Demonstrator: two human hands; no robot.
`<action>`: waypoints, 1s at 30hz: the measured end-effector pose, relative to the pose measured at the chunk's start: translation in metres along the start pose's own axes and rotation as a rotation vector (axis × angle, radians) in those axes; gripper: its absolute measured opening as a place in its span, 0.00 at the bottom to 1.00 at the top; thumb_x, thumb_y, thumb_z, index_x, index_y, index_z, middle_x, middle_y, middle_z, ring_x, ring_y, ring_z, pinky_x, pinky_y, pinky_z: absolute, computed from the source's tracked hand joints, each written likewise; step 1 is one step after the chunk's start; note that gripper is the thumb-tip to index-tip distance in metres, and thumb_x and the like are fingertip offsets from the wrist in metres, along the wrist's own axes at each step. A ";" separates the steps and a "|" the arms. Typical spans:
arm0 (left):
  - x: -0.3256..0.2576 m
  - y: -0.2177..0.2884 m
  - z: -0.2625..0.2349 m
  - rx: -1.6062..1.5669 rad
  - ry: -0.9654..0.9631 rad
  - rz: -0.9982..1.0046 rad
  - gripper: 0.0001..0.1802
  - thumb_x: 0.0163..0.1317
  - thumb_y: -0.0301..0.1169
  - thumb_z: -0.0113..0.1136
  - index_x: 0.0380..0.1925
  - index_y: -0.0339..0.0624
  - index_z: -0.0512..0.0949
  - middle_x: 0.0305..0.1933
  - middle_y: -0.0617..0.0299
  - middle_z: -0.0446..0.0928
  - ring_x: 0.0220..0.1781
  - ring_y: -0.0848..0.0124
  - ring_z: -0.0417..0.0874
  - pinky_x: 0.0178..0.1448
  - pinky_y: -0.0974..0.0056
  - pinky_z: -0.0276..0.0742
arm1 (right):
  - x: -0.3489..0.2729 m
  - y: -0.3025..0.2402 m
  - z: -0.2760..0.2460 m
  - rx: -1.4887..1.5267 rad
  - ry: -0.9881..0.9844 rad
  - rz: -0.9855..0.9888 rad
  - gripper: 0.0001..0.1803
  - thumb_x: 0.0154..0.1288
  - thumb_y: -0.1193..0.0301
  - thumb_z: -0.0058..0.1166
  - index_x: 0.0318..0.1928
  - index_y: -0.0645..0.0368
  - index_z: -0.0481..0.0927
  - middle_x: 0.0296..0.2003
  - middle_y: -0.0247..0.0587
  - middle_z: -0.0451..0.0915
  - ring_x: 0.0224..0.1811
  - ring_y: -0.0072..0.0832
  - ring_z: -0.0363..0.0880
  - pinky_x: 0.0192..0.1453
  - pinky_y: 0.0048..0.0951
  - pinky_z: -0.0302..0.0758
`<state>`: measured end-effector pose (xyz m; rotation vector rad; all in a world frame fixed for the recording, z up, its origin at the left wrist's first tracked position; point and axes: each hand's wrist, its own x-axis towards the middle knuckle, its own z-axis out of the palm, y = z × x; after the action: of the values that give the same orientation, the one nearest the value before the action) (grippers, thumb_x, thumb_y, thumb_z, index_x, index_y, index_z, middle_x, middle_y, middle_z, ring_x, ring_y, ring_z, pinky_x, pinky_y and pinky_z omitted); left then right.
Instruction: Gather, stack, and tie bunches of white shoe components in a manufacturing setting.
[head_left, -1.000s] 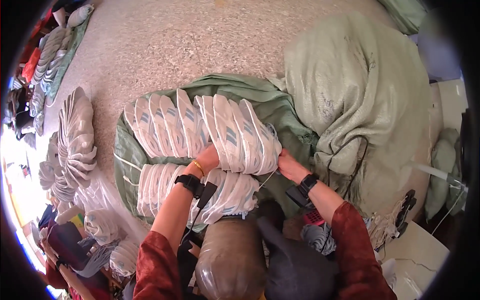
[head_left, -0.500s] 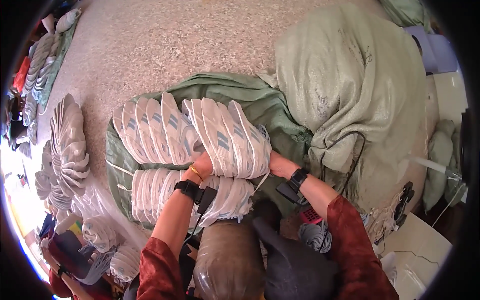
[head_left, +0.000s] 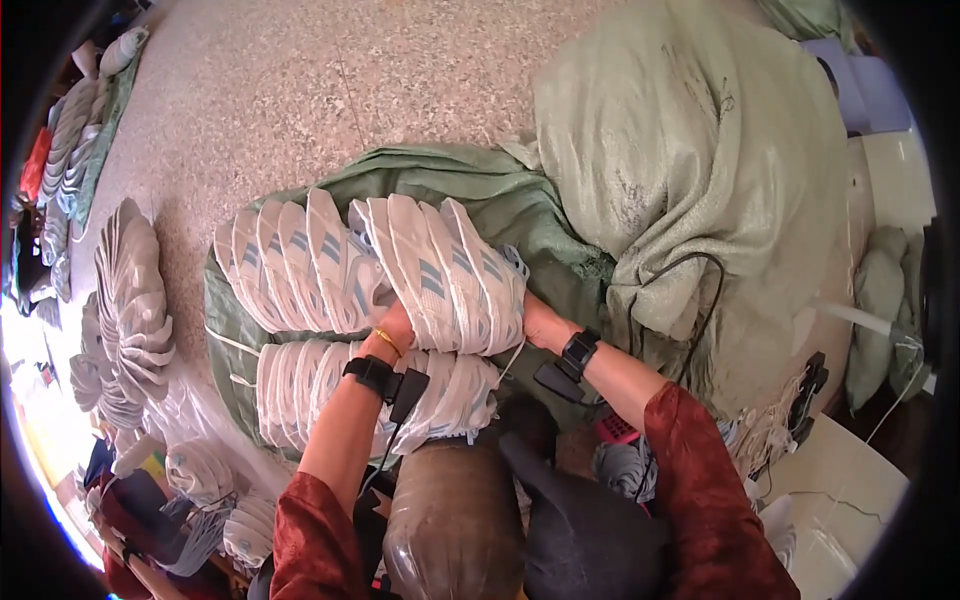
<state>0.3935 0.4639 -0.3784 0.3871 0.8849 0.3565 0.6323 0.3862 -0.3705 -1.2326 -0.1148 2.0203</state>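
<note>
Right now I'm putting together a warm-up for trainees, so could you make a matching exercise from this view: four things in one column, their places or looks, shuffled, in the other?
Column one
1. Left hand
2. Woven sack
3. Right hand
4. Fanned shoe-upper stack

Column two
A. At the right end of the far row of white shoe uppers
B. Left of the green sheet
C. Partway along that row, fingers hidden
D. Bulging, pale green

Pairs: 1-C, 2-D, 3-A, 4-B
</note>
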 end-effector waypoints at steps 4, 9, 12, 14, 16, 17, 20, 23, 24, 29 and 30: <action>0.000 -0.002 0.008 0.080 0.011 0.069 0.23 0.71 0.30 0.53 0.65 0.40 0.67 0.62 0.59 0.75 0.60 0.66 0.77 0.62 0.59 0.77 | -0.004 -0.003 -0.005 -0.188 -0.104 -0.091 0.43 0.64 0.73 0.61 0.75 0.59 0.52 0.72 0.41 0.61 0.70 0.28 0.63 0.72 0.31 0.62; 0.003 -0.011 -0.020 0.171 -0.019 0.203 0.23 0.75 0.33 0.41 0.67 0.40 0.65 0.67 0.58 0.71 0.66 0.63 0.73 0.70 0.57 0.69 | -0.005 -0.001 -0.012 -0.276 -0.147 -0.086 0.42 0.64 0.73 0.63 0.75 0.57 0.54 0.70 0.40 0.64 0.68 0.29 0.67 0.70 0.35 0.68; 0.006 0.000 0.016 0.651 0.149 0.225 0.21 0.75 0.33 0.41 0.65 0.39 0.67 0.63 0.59 0.75 0.63 0.62 0.76 0.67 0.57 0.72 | -0.018 -0.013 -0.033 -0.140 -0.148 0.082 0.39 0.67 0.76 0.56 0.75 0.59 0.52 0.72 0.42 0.61 0.70 0.30 0.64 0.73 0.35 0.63; -0.005 -0.003 -0.025 0.609 0.185 0.339 0.21 0.75 0.34 0.41 0.64 0.39 0.68 0.61 0.59 0.76 0.61 0.62 0.77 0.64 0.57 0.75 | -0.007 -0.014 -0.006 -0.175 -0.280 0.019 0.38 0.69 0.76 0.55 0.75 0.60 0.53 0.72 0.42 0.61 0.70 0.31 0.64 0.73 0.35 0.63; -0.012 -0.001 -0.009 0.302 0.168 0.390 0.20 0.72 0.33 0.48 0.61 0.38 0.71 0.56 0.57 0.78 0.54 0.64 0.82 0.56 0.61 0.81 | -0.017 -0.022 0.001 -0.252 -0.316 -0.013 0.35 0.72 0.74 0.49 0.75 0.61 0.52 0.71 0.43 0.62 0.68 0.31 0.67 0.69 0.33 0.68; -0.013 0.004 0.010 0.293 0.152 0.377 0.20 0.72 0.33 0.48 0.61 0.38 0.71 0.56 0.57 0.78 0.54 0.64 0.82 0.56 0.61 0.81 | -0.020 -0.018 -0.012 -0.249 -0.294 -0.008 0.35 0.72 0.74 0.49 0.75 0.61 0.52 0.71 0.43 0.62 0.68 0.31 0.67 0.69 0.33 0.68; -0.039 0.035 0.052 0.327 0.253 0.107 0.19 0.61 0.21 0.60 0.54 0.36 0.76 0.46 0.62 0.83 0.42 0.73 0.84 0.46 0.68 0.80 | -0.028 -0.012 -0.035 -0.266 -0.112 -0.040 0.32 0.68 0.76 0.48 0.72 0.63 0.59 0.65 0.41 0.70 0.59 0.29 0.74 0.59 0.31 0.74; -0.060 0.033 0.022 0.830 0.354 0.452 0.12 0.55 0.21 0.60 0.42 0.36 0.79 0.29 0.61 0.81 0.30 0.72 0.81 0.35 0.63 0.76 | -0.022 -0.005 -0.012 -0.200 -0.043 -0.092 0.25 0.63 0.75 0.49 0.61 0.67 0.74 0.53 0.37 0.79 0.48 0.26 0.78 0.49 0.28 0.74; -0.065 0.041 0.047 1.041 0.450 0.543 0.07 0.52 0.20 0.59 0.34 0.37 0.77 0.22 0.56 0.77 0.25 0.63 0.81 0.32 0.59 0.74 | -0.031 -0.008 -0.016 -0.328 0.105 -0.117 0.19 0.61 0.75 0.49 0.52 0.68 0.79 0.43 0.38 0.81 0.43 0.26 0.79 0.46 0.28 0.74; -0.092 0.071 0.069 1.275 0.510 0.584 0.07 0.49 0.21 0.61 0.26 0.36 0.72 0.21 0.56 0.75 0.23 0.64 0.77 0.31 0.61 0.73 | -0.054 -0.023 -0.018 -0.932 0.381 -0.229 0.11 0.57 0.71 0.53 0.32 0.65 0.85 0.22 0.48 0.81 0.30 0.33 0.82 0.38 0.33 0.75; -0.100 0.078 0.067 1.274 0.549 0.606 0.07 0.50 0.21 0.61 0.26 0.36 0.72 0.21 0.56 0.75 0.23 0.65 0.77 0.31 0.62 0.73 | -0.063 -0.031 -0.009 -1.099 0.406 -0.348 0.11 0.57 0.70 0.53 0.30 0.64 0.85 0.22 0.52 0.80 0.28 0.40 0.82 0.37 0.36 0.75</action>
<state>0.3778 0.4749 -0.2364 1.8219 1.4650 0.4219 0.6724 0.3661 -0.3157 -2.0494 -1.2628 1.3176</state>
